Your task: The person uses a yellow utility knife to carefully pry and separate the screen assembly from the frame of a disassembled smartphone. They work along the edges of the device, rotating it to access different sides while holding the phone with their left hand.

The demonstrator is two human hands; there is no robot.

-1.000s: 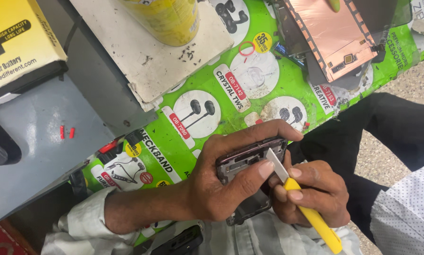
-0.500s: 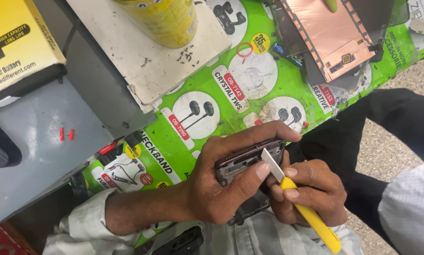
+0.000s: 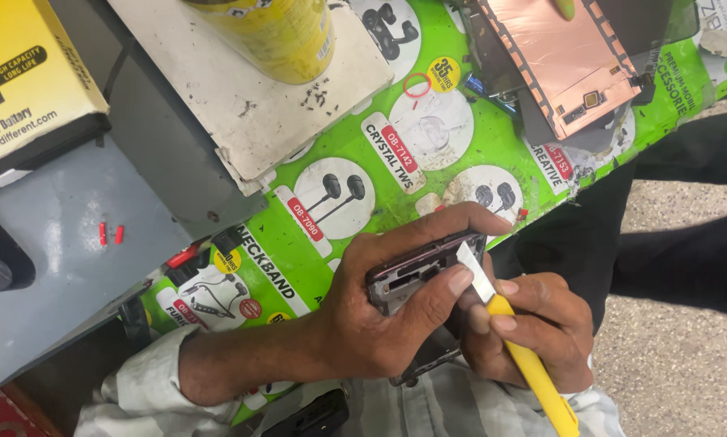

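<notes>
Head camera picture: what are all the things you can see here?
phone: one, dark, held edge-up in left hand
pry tool: one, yellow handle, flat metal blade, blade tip at phone's edge
can: one, yellow, on white slab, top
slab: one, white, scuffed, top middle
copper panel: one, pinkish, top right
mat: one, green, printed with earphones
box: one, yellow and black, top left
red bits: two, on grey surface, left
left hand: one, grip around phone
right hand: one, grip on pry tool

A tall yellow spray can (image 3: 276, 36) and a yellow cardboard box (image 3: 19, 81) run off the frame's edges; the left hand (image 3: 379, 311) hides much of a dark phone frame (image 3: 416, 271).
</notes>
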